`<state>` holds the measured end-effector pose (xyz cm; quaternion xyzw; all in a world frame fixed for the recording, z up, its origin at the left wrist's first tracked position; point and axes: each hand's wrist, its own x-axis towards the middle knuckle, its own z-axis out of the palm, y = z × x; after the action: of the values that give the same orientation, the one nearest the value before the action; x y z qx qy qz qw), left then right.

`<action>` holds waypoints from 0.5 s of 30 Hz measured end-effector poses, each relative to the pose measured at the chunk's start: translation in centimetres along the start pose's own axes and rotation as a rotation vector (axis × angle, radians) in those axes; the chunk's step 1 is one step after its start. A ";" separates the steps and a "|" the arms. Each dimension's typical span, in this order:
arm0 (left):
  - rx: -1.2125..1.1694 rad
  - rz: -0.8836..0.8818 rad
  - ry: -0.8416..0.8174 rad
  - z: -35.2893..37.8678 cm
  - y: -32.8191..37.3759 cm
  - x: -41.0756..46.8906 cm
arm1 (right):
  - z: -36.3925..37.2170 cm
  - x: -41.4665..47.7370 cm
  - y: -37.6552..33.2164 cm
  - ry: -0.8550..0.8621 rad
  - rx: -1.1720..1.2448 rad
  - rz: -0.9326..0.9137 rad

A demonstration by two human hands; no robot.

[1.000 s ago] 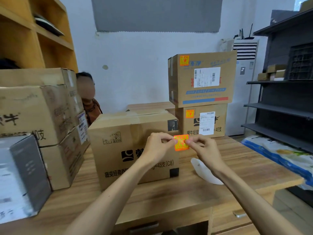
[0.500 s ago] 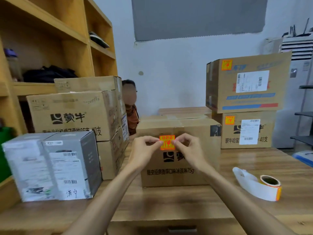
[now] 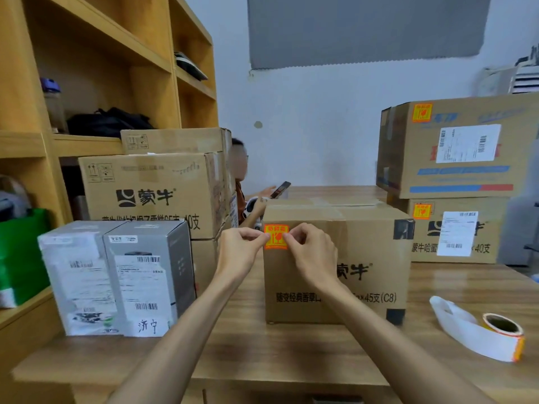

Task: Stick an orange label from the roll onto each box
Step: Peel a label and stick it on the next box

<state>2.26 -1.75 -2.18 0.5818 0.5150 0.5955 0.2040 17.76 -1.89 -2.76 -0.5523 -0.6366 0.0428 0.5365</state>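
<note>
An orange label (image 3: 276, 236) sits at the top left corner of the front face of a brown cardboard box (image 3: 364, 258) in the middle of the table. My left hand (image 3: 239, 252) pinches the label's left edge and my right hand (image 3: 312, 255) pinches its right edge. The label roll (image 3: 503, 335) lies on the table at the right, with a white backing strip (image 3: 455, 319) trailing to its left. Two stacked boxes at the right, the upper box (image 3: 460, 147) and the lower box (image 3: 455, 231), each carry an orange label at their top left.
Grey boxes (image 3: 116, 278) stand at the left on the wooden table (image 3: 262, 357), with stacked brown cartons (image 3: 154, 191) behind them. A wooden shelf unit (image 3: 87, 68) rises at the far left. A person (image 3: 242, 182) sits behind the boxes holding a phone.
Both hands carried the orange label from mid-air up to the middle box's front top left corner. The camera view swung left and closer.
</note>
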 end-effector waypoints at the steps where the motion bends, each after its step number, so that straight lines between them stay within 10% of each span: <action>1: 0.009 -0.005 0.003 0.0 -0.2 0.0 | 0.0 0.0 0.0 0.004 -0.007 0.001; 15: 0.192 0.080 0.064 0.5 -0.5 1.2 | 0.5 0.2 -0.4 0.080 -0.199 -0.077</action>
<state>2.23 -0.36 -2.12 0.5996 0.5521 0.5694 0.1070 17.16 -1.60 -2.58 -0.5793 -0.6364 -0.0633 0.5053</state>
